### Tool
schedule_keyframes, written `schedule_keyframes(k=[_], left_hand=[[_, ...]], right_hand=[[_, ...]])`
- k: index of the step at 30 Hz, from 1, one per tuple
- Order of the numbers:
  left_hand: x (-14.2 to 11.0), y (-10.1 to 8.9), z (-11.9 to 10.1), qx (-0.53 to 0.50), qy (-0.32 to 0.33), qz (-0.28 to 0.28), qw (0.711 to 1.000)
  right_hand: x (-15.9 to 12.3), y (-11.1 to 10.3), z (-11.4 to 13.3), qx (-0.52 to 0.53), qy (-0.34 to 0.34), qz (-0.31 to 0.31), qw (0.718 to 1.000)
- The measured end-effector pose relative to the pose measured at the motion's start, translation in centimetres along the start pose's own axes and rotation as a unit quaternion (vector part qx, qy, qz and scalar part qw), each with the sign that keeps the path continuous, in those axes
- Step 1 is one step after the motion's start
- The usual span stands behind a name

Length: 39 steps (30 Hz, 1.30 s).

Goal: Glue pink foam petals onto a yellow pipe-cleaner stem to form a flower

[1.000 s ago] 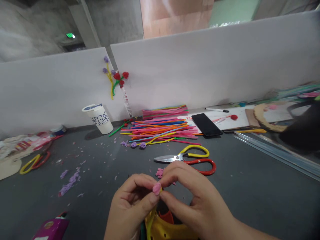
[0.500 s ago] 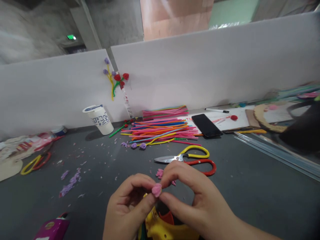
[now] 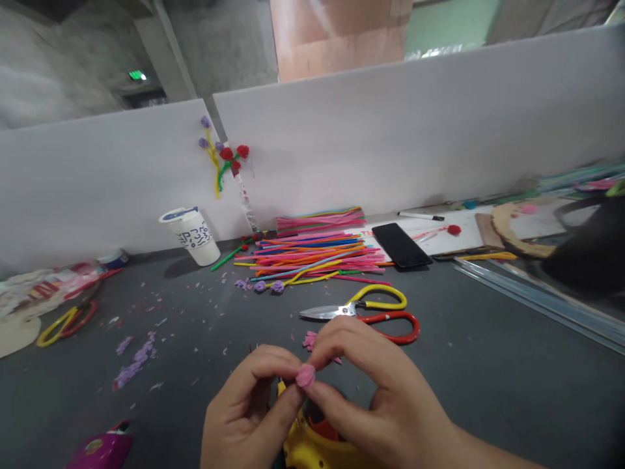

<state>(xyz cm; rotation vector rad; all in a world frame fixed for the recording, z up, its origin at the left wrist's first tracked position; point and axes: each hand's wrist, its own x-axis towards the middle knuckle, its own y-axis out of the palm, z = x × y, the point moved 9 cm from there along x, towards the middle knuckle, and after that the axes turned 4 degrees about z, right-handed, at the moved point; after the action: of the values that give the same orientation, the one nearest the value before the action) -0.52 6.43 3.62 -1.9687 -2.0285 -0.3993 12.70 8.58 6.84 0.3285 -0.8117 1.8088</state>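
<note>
A small pink fuzzy flower bud (image 3: 305, 376) is pinched between the fingertips of both hands. My left hand (image 3: 258, 404) grips it from the left with thumb and forefinger. From the right, my right hand (image 3: 378, 391) presses thumb and fingertips against it. Beneath the hands lies a yellow tool with orange-red parts (image 3: 322, 449), mostly hidden, so its kind is unclear. Just beyond my right hand are short pink pipe cleaner pieces (image 3: 309, 340) and open scissors (image 3: 349, 311) with one yellow and one red handle.
Colourful pipe cleaners (image 3: 317, 254) lie in a pile at the back, near a black phone (image 3: 401, 245) and a white cup (image 3: 192, 238). Purple scraps (image 3: 137, 361), a second pair of scissors (image 3: 66, 324) and a purple object (image 3: 101, 449) lie leftward. A black pitcher (image 3: 586, 251) stands right.
Both hands keep their pinch on the pink bud, which has turned slightly between the fingertips. The whole view has shifted a little.
</note>
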Motion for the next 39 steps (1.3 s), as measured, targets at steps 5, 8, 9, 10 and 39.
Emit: schedule_keyframes(k=[5, 8, 9, 10, 39], left_hand=[[0.0, 0.0, 0.3, -0.029, -0.021, -0.035, 0.999], [-0.2, -0.3, 0.7, -0.051, -0.050, -0.088, 0.994], [-0.2, -0.3, 0.8, -0.057, -0.060, -0.101, 0.991], [-0.3, -0.3, 0.9, -0.063, -0.071, -0.107, 0.990], [-0.2, -0.2, 1.5, -0.077, -0.130, -0.097, 0.984]], right_hand=[[0.0, 0.0, 0.0, -0.002, 0.002, -0.001, 1.000], [0.1, -0.1, 0.0, 0.000, 0.007, -0.002, 1.000], [0.1, -0.1, 0.0, 0.002, 0.008, -0.001, 1.000], [0.2, -0.1, 0.0, 0.006, 0.009, 0.001, 1.000], [-0.1, 0.4, -0.9, 0.029, 0.048, 0.025, 0.998]])
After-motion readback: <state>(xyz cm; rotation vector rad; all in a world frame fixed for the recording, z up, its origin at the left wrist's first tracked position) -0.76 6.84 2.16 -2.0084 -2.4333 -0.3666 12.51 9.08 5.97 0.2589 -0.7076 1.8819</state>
